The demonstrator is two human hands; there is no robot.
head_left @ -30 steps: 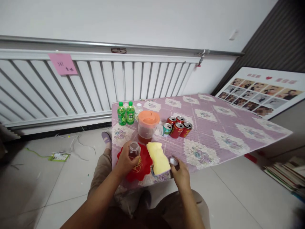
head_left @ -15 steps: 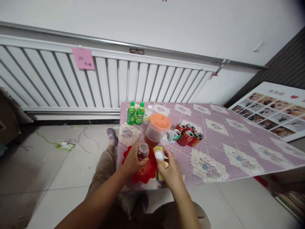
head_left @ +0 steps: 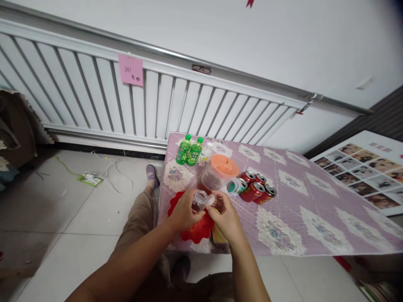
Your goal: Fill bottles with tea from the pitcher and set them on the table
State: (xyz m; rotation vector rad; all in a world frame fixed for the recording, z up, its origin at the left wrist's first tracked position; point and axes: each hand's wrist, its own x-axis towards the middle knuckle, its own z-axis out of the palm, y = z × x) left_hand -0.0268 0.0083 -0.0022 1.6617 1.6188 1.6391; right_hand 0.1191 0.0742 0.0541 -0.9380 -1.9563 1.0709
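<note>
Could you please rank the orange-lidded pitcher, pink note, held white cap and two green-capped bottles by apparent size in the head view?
Orange-lidded pitcher
Pink note
Green-capped bottles (look alike)
Held white cap

The radiator [head_left: 151, 100], flowered tablecloth [head_left: 283, 205] and photo board [head_left: 365, 170] suggest a home.

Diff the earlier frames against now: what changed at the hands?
The right hand brought the white cap leftward from beside the yellow sponge to the jar's mouth. Nothing newly grasped or released: the left hand still holds the jar. Pitcher, green bottles and cans stayed put; only the camera view shifted around them.
</note>
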